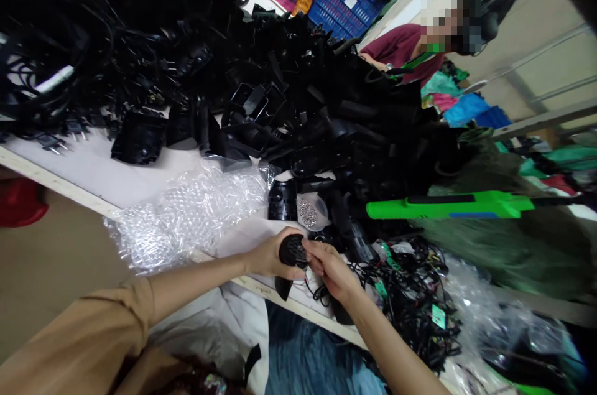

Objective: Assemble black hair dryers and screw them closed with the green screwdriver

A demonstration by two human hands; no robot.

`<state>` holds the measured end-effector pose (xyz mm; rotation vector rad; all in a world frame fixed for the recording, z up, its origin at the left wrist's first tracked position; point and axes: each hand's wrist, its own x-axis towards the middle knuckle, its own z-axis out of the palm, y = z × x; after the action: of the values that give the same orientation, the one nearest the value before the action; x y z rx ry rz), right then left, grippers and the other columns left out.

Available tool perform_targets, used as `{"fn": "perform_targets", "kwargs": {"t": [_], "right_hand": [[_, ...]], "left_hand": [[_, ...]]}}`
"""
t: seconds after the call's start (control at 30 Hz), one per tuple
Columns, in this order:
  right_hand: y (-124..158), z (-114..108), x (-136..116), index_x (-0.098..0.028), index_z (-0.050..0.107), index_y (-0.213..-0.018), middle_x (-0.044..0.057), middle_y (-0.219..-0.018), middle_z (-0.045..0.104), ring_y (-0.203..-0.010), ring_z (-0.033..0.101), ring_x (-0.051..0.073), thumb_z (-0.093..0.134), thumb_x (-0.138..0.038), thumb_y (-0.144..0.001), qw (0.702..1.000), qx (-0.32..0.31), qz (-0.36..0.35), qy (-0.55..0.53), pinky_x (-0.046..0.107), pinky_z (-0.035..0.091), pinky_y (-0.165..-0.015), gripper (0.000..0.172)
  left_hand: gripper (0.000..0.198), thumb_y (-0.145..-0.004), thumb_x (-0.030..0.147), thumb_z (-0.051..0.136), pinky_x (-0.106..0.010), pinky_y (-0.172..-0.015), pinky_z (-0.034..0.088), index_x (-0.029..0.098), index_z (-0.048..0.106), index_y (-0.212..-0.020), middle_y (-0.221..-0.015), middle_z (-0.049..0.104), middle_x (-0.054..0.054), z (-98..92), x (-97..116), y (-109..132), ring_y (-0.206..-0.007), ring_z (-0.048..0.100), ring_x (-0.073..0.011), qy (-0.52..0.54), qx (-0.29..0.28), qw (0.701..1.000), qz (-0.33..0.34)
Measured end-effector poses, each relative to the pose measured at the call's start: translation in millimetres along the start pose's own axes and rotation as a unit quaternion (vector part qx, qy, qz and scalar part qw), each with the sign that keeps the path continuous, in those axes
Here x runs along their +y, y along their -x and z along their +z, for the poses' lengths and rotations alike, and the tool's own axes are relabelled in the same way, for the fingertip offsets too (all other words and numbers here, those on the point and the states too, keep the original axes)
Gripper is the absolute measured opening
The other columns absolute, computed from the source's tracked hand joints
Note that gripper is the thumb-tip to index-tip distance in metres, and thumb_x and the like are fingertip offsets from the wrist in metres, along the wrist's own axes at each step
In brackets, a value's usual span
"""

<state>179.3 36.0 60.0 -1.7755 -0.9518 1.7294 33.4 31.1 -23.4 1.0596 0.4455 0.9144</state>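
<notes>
Two hands (275, 256) on round plastic grille (293, 250)

Single head-worn view, angled forward and down, close above the left hand (270, 256) and right hand (331, 269)

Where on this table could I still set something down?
A bare white strip of tabletop runs along the front edge, between the black plastic heap and the bubble wrap. A smaller patch lies between the wrap and the hands holding a round black part. The heap and the black cables right of the hands are crowded.
</notes>
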Motion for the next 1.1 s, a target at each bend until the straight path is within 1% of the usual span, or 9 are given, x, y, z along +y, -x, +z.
{"fn": "perform_targets", "kwargs": {"t": [0.33, 0.53, 0.6, 0.67, 0.77, 0.83, 0.9, 0.97, 1.1], "right_hand": [[2, 14, 12, -0.020, 0.039, -0.048, -0.009, -0.042, 0.026, -0.038, 0.015, 0.004, 0.067, -0.047, -0.060, 0.994, 0.081, -0.050, -0.047, 0.020, 0.013, -0.036, 0.041], [7, -6, 11, -0.018, 0.049, -0.051, -0.005, -0.046, 0.039, -0.042, 0.033, 0.007, 0.063, -0.046, -0.072, 0.974, 0.123, -0.157, 0.103, 0.021, 0.029, -0.041, 0.038], [14, -15, 7, -0.018, 0.061, -0.072, 0.002, -0.067, 0.058, -0.061, 0.052, 0.014, 0.061, -0.039, -0.077, 0.898, 0.136, -0.304, 0.288, 0.025, 0.044, -0.056, 0.022], [19, -19, 3, -0.020, 0.061, -0.098, 0.008, -0.096, 0.063, -0.088, 0.058, 0.019, 0.055, -0.029, -0.083, 0.759, 0.107, -0.437, 0.471, 0.031, 0.048, -0.075, 0.018], [21, -14, 2, -0.018, 0.059, -0.106, 0.010, -0.099, 0.064, -0.092, 0.057, 0.021, 0.042, -0.015, -0.087, 0.590, 0.049, -0.513, 0.621, 0.033, 0.049, -0.078, 0.025], [17, -8, 5, -0.014, 0.059, -0.104, 0.010, -0.088, 0.065, -0.082, 0.057, 0.021, 0.041, -0.011, -0.086, 0.535, 0.035, -0.515, 0.669, 0.032, 0.049, -0.069, 0.026], [10, -7, 9, -0.014, 0.060, -0.103, 0.010, -0.085, 0.065, -0.079, 0.057, 0.020, 0.040, -0.010, -0.085, 0.528, 0.023, -0.515, 0.675, 0.030, 0.048, -0.063, 0.027], [5, -15, 11, -0.018, 0.061, -0.099, 0.007, -0.084, 0.065, -0.079, 0.058, 0.018, 0.039, -0.010, -0.084, 0.571, 0.041, -0.533, 0.624, 0.027, 0.048, -0.062, 0.028], [9, -56, 1, -0.021, 0.063, -0.085, 0.004, -0.072, 0.063, -0.065, 0.057, 0.015, 0.036, -0.017, -0.088, 0.656, 0.205, -0.544, 0.481, 0.026, 0.046, -0.056, 0.028]], "left_hand": [[0.063, -0.064, 0.030, 0.074, -0.031, -0.083, 0.041, 0.018, 0.042, -0.116, -0.100, 0.053, -0.005, -1.1, 4, -2, -0.093, 0.051, -0.0181, 0.032, -0.016, 0.999, -0.003], [0.061, -0.065, 0.036, 0.074, -0.031, -0.080, 0.041, 0.017, 0.043, -0.114, -0.097, 0.053, -0.005, -3.0, 2, -1, -0.089, 0.051, -0.0174, 0.029, 0.011, 0.999, -0.028], [0.059, -0.066, 0.039, 0.073, -0.031, -0.079, 0.041, 0.018, 0.044, -0.113, -0.096, 0.054, -0.004, -4.8, 1, -2, -0.088, 0.051, -0.0171, 0.028, 0.021, 0.998, -0.045], [0.060, -0.066, 0.041, 0.073, -0.032, -0.080, 0.041, 0.018, 0.044, -0.114, -0.097, 0.054, -0.004, -5.8, -1, -3, -0.089, 0.051, -0.0174, 0.025, 0.017, 0.998, -0.046], [0.064, -0.064, 0.040, 0.074, -0.034, -0.087, 0.039, 0.019, 0.044, -0.116, -0.102, 0.053, -0.005, -5.5, -4, -5, -0.096, 0.050, -0.0195, -0.023, 0.018, 0.999, -0.039], [0.064, -0.065, 0.039, 0.073, -0.036, -0.091, 0.038, 0.019, 0.044, -0.118, -0.106, 0.052, -0.005, -5.8, -4, -5, -0.100, 0.049, -0.0208, -0.048, 0.018, 0.998, -0.034], [0.061, -0.067, 0.039, 0.072, -0.036, -0.093, 0.037, 0.019, 0.045, -0.118, -0.108, 0.053, -0.006, -7.6, -3, -4, -0.102, 0.049, -0.0213, -0.051, 0.012, 0.998, -0.031], [0.059, -0.066, 0.039, 0.072, -0.036, -0.092, 0.037, 0.018, 0.047, -0.116, -0.108, 0.054, -0.007, -10.6, 0, -4, -0.102, 0.050, -0.0214, -0.032, 0.007, 0.999, -0.039], [0.063, -0.066, 0.045, 0.071, -0.038, -0.083, 0.042, 0.020, 0.044, -0.117, -0.102, 0.059, -0.008, -13.5, 5, -3, -0.090, 0.057, -0.0207, 0.104, 0.009, 0.988, -0.115]]}}
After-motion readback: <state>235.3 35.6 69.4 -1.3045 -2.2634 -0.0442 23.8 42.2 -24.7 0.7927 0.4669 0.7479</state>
